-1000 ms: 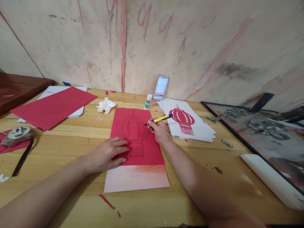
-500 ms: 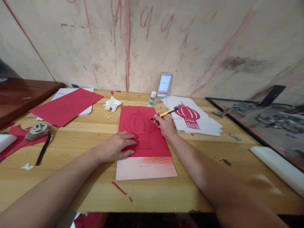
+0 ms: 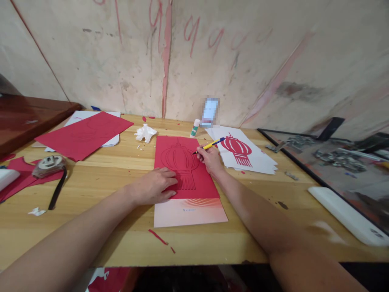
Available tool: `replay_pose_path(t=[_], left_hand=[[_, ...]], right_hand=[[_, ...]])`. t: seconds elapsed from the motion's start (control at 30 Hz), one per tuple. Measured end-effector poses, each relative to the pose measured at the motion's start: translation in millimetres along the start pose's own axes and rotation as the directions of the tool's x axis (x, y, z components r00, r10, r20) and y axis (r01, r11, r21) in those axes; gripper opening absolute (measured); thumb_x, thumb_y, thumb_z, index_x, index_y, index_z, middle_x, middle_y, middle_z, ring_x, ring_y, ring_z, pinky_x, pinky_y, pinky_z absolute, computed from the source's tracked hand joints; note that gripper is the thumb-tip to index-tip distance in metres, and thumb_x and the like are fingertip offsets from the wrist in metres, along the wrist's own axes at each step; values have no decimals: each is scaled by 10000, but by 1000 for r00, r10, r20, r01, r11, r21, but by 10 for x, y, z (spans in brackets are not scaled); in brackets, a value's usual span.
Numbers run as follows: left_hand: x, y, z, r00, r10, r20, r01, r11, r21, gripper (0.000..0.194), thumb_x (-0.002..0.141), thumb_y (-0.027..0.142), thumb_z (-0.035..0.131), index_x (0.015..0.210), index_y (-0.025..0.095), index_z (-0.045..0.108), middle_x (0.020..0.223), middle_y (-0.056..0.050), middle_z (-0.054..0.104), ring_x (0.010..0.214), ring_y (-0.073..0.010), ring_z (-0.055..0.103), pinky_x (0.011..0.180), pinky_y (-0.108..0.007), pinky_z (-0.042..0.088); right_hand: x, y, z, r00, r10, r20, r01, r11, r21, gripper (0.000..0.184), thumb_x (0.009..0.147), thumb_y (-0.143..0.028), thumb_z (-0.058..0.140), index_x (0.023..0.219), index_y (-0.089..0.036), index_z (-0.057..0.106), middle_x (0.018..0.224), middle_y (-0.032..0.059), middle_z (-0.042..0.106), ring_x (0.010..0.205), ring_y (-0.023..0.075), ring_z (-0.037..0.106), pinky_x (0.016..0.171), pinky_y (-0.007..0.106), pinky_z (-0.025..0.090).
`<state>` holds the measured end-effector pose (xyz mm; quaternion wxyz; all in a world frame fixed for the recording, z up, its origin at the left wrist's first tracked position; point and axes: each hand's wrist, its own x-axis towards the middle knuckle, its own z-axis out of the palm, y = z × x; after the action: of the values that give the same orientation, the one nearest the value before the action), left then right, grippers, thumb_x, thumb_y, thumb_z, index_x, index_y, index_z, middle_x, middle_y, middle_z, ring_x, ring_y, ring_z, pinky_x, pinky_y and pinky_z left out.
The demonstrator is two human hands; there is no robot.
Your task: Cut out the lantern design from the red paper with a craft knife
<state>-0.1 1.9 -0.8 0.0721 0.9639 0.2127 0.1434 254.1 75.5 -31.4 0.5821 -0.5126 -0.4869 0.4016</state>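
Observation:
A sheet of red paper [image 3: 209,188] bears a dark outline drawing of a lantern with a tassel. My left hand [image 3: 155,185] lies flat on its lower left part, fingers stretched out, covering a bit of the tassel. In my right hand [image 3: 210,159] is a yellow and blue pen [image 3: 213,143], its dark tip at the lantern's right edge. Under the red sheet sits a pale pink and orange booklet [image 3: 190,217], its lower part showing. Just right of my right hand, a red paper lantern [image 3: 236,147] lies on white sheets [image 3: 261,160].
Behind the red sheet stand a glue stick [image 3: 195,128] and a blurred phone [image 3: 210,110]. Crumpled tissue [image 3: 145,133], another red sheet [image 3: 85,136] and a tape measure [image 3: 49,165] lie leftward. A framed glass panel [image 3: 319,150] and a white oblong object [image 3: 346,215] are at right.
My view has shifted slightly, bringing more of the right side into sight. Both hands keep nearly the same places on the red paper, the pen tip still at the lantern's right edge.

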Motion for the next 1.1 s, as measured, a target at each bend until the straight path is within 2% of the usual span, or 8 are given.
replay_pose_path(t=[0.4,0.9,1.1], left_hand=[[8,7,-1,1000,-16,18,16,1000,-5,231,919,274,567,1044,146,713,1122,-139,697,1019,-275,665,906,-430,534],[-16,-26,50,1000,-6,-18,6,1000,15,256,934,301,547,1083,163,703,1170,-129,690,1042,-260,660,916,-421,533],[-7,-10,29,1000,2,-31,-2,1000,-14,258,932,292,546,1077,152,707,1176,-140,690,1046,-273,660,908,-437,543]], right_hand=[[-3,-20,11,1000,11,-15,-11,1000,-17,357,618,-507,725,693,-209,543,486,-51,526,435,88,419,423,229,279],[-39,-8,-18,1000,-17,11,18,999,-42,355,662,-518,706,746,-213,544,524,-48,534,441,92,438,429,236,308],[-40,-214,-41,999,37,6,-37,999,10,314,627,-434,736,725,-203,549,536,-36,558,452,84,448,425,220,290]])
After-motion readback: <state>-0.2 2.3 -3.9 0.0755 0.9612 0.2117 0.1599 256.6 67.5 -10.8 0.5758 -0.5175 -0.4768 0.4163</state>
